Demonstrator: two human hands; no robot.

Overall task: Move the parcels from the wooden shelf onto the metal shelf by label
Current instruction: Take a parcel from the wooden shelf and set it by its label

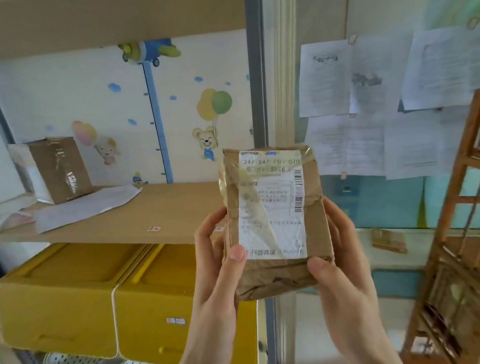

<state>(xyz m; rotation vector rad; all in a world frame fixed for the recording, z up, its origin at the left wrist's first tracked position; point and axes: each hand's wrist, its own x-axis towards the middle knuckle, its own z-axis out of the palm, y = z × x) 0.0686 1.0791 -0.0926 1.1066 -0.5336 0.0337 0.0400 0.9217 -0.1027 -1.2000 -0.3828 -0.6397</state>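
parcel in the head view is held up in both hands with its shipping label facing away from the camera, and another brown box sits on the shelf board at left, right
Not quite. The head view shows the parcel held by the left hand and right hand, but its shipping label faces the camera, barcode visible. The other brown box does sit on the shelf board at left.

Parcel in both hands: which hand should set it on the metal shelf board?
Probably the left hand: it grips the parcel on the side facing the shelf board, whose bare surface lies left of it. The right hand is farther away.
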